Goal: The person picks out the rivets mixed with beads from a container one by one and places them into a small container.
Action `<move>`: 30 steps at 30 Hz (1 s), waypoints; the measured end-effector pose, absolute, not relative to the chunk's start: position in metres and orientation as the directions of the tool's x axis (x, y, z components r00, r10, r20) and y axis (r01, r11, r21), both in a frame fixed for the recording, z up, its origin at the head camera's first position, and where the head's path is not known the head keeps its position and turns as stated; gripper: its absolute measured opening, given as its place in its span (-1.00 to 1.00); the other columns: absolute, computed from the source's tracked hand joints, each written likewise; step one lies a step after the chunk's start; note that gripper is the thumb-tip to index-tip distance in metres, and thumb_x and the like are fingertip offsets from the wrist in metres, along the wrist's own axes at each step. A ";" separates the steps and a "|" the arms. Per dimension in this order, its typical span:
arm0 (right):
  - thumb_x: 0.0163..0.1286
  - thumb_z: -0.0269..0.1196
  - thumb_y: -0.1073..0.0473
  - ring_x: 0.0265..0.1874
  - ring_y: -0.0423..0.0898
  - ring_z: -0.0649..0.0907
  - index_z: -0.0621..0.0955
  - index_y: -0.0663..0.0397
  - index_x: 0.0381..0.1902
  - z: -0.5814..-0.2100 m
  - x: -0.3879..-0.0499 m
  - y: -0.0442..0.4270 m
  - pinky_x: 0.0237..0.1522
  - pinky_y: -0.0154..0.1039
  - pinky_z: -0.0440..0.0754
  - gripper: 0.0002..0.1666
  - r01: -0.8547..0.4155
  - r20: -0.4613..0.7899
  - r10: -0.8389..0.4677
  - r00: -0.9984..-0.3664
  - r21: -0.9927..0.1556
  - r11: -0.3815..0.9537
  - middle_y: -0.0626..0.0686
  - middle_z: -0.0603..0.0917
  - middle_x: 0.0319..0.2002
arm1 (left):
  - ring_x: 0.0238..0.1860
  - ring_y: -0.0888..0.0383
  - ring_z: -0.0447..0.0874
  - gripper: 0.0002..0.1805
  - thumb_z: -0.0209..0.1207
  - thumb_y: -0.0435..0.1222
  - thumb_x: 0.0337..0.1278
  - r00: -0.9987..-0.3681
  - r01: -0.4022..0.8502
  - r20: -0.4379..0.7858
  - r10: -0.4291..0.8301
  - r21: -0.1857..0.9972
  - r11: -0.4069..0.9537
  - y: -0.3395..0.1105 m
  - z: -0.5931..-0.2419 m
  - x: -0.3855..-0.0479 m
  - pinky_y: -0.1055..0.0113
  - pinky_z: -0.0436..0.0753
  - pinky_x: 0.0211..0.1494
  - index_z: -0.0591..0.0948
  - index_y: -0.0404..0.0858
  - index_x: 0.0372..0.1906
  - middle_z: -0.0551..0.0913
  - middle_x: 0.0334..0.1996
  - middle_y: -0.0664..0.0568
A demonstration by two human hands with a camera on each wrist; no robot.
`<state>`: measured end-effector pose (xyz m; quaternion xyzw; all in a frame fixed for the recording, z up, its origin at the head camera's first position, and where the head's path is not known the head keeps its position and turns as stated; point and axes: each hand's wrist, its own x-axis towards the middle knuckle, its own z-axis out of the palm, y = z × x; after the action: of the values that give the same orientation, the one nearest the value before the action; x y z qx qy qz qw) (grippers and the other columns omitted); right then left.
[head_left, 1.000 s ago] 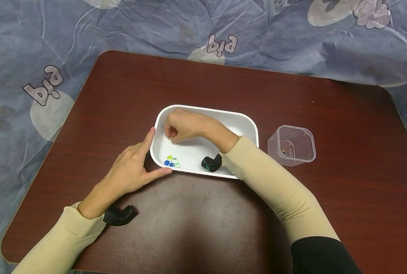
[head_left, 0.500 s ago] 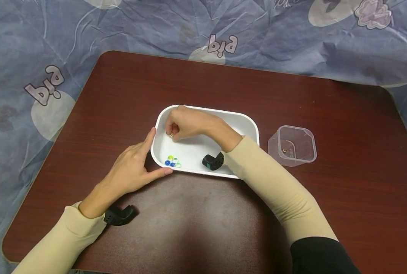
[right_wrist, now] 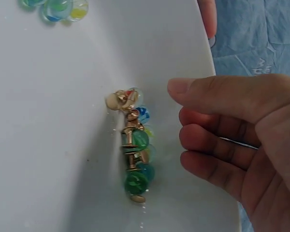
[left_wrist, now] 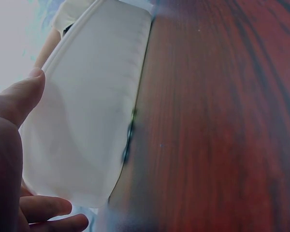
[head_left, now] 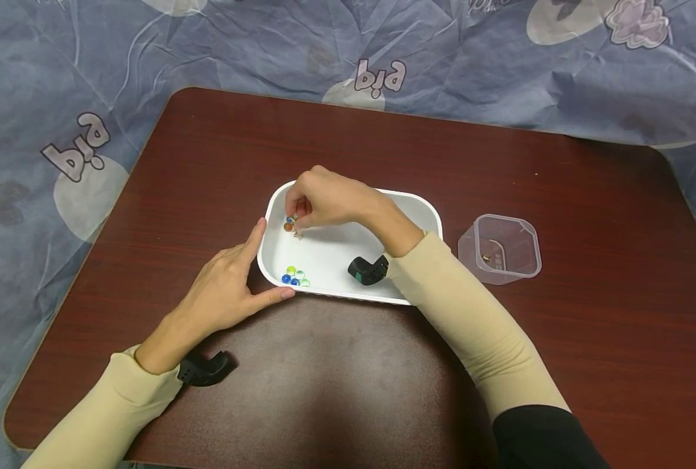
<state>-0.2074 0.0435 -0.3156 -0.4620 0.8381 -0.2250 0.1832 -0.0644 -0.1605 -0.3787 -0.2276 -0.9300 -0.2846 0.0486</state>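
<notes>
Shifted toward the far rim of the white tray (head_left: 327,264), the right hand (head_left: 333,198) has uncovered more marbles (right_wrist: 137,183). Left hand (head_left: 221,286): thumb and fingers spread wide, touching the tray's end. Right fingers (right_wrist: 200,137): loosely bent, thumb narrowly near, just beside a row of marbles and smaller gold-coloured studs (right_wrist: 129,137) inside the tray.

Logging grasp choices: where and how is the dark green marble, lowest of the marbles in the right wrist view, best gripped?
Probably pinch the dark green marble at its widest part, coming from above, across its left and right sides in that view. It is round; those sides look free, while a teal marble and gold piece crowd its other edges.
</notes>
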 end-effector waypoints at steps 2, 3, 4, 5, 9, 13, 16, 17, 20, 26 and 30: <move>0.19 0.44 0.27 -0.45 -0.22 0.59 0.73 0.09 -0.39 -0.314 -0.207 0.045 -0.28 -0.37 0.53 -0.95 -0.700 -0.073 -0.861 -0.503 -0.550 0.456 -0.07 0.65 -0.48 | 0.20 -0.20 0.54 0.22 0.42 0.14 -0.05 -0.892 0.449 0.217 0.395 0.507 0.736 -0.160 -0.379 -0.065 -0.12 0.44 0.19 0.04 -0.39 0.54 0.48 0.26 -0.34; 0.18 0.44 0.29 -0.45 -0.21 0.59 0.72 0.09 -0.40 -0.313 -0.207 0.046 -0.28 -0.37 0.54 -0.94 -0.701 -0.062 -0.861 -0.504 -0.553 0.450 -0.06 0.65 -0.47 | 0.20 -0.20 0.54 0.22 0.42 0.13 -0.05 -0.893 0.449 0.216 0.396 0.507 0.736 -0.160 -0.379 -0.065 -0.12 0.44 0.19 0.04 -0.39 0.54 0.47 0.26 -0.34; 0.18 0.43 0.30 -0.45 -0.21 0.58 0.72 0.08 -0.41 -0.312 -0.207 0.047 -0.28 -0.36 0.53 -0.94 -0.701 -0.054 -0.860 -0.507 -0.556 0.447 -0.06 0.65 -0.48 | 0.20 -0.20 0.54 0.22 0.42 0.13 -0.05 -0.893 0.449 0.215 0.396 0.506 0.737 -0.160 -0.379 -0.065 -0.11 0.44 0.19 0.04 -0.39 0.54 0.48 0.26 -0.34; 0.18 0.43 0.30 -0.45 -0.21 0.58 0.71 0.08 -0.42 -0.311 -0.207 0.048 -0.28 -0.36 0.53 -0.93 -0.701 -0.047 -0.860 -0.508 -0.556 0.445 -0.05 0.65 -0.48 | 0.20 -0.20 0.54 0.22 0.42 0.14 -0.05 -0.893 0.448 0.215 0.395 0.506 0.737 -0.160 -0.379 -0.065 -0.11 0.44 0.20 0.04 -0.40 0.54 0.48 0.26 -0.34; 0.19 0.42 0.31 -0.44 -0.21 0.58 0.71 0.10 -0.42 -0.309 -0.207 0.051 -0.28 -0.36 0.54 -0.94 -0.703 -0.032 -0.857 -0.514 -0.557 0.442 -0.05 0.65 -0.47 | 0.20 -0.20 0.53 0.22 0.42 0.15 -0.05 -0.892 0.450 0.219 0.396 0.504 0.737 -0.160 -0.379 -0.065 -0.12 0.44 0.19 0.05 -0.40 0.53 0.47 0.26 -0.35; 0.17 0.40 0.32 -0.43 -0.17 0.59 0.72 0.15 -0.37 -0.305 -0.208 0.056 -0.28 -0.34 0.54 -0.96 -0.713 0.000 -0.855 -0.519 -0.552 0.433 -0.04 0.66 -0.45 | 0.19 -0.20 0.55 0.22 0.41 0.16 -0.04 -0.889 0.457 0.227 0.398 0.503 0.734 -0.160 -0.380 -0.065 -0.11 0.45 0.19 0.04 -0.39 0.54 0.48 0.25 -0.35; 0.17 0.37 0.33 -0.42 -0.15 0.60 0.73 0.17 -0.35 -0.301 -0.209 0.059 -0.27 -0.33 0.54 -0.93 -0.727 0.034 -0.852 -0.522 -0.540 0.423 -0.03 0.67 -0.44 | 0.20 -0.20 0.54 0.23 0.42 0.15 -0.05 -0.889 0.456 0.229 0.396 0.503 0.734 -0.160 -0.381 -0.065 -0.11 0.45 0.19 0.03 -0.38 0.55 0.47 0.27 -0.35; 0.18 0.37 0.32 -0.42 -0.14 0.60 0.73 0.16 -0.34 -0.299 -0.209 0.060 -0.27 -0.32 0.54 -0.93 -0.733 0.043 -0.852 -0.522 -0.534 0.423 -0.03 0.67 -0.44 | 0.20 -0.20 0.54 0.23 0.42 0.14 -0.06 -0.890 0.455 0.229 0.395 0.503 0.735 -0.160 -0.380 -0.065 -0.11 0.45 0.19 0.03 -0.37 0.55 0.47 0.27 -0.35; 0.19 0.37 0.30 -0.40 -0.14 0.60 0.74 0.16 -0.33 -0.294 -0.208 0.062 -0.25 -0.32 0.54 -0.92 -0.747 0.063 -0.851 -0.521 -0.517 0.419 -0.03 0.68 -0.41 | 0.20 -0.21 0.54 0.23 0.45 0.11 -0.09 -0.891 0.454 0.230 0.393 0.501 0.737 -0.160 -0.379 -0.065 -0.12 0.44 0.19 0.04 -0.38 0.54 0.45 0.28 -0.34; 0.21 0.36 0.29 -0.38 -0.13 0.61 0.72 0.17 -0.32 -0.287 -0.202 0.064 -0.22 -0.31 0.55 -0.92 -0.773 0.121 -0.857 -0.502 -0.507 0.381 0.02 0.69 -0.38 | 0.22 -0.22 0.52 0.24 0.47 0.09 -0.11 -0.900 0.433 0.201 0.385 0.503 0.748 -0.160 -0.378 -0.065 -0.13 0.42 0.22 0.05 -0.40 0.54 0.45 0.28 -0.34; 0.22 0.34 0.29 -0.37 -0.11 0.62 0.72 0.17 -0.31 -0.279 -0.194 0.066 -0.22 -0.30 0.55 -0.92 -0.793 0.166 -0.857 -0.487 -0.496 0.354 0.02 0.68 -0.36 | 0.22 -0.21 0.52 0.24 0.47 0.09 -0.11 -0.902 0.429 0.197 0.384 0.506 0.748 -0.160 -0.379 -0.065 -0.12 0.41 0.22 0.05 -0.39 0.54 0.46 0.28 -0.33</move>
<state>-0.1937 0.0660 -0.2793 -0.5026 0.8207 -0.2649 0.0611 -0.0651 -0.1601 -0.3791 -0.2177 -0.9341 -0.2802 0.0402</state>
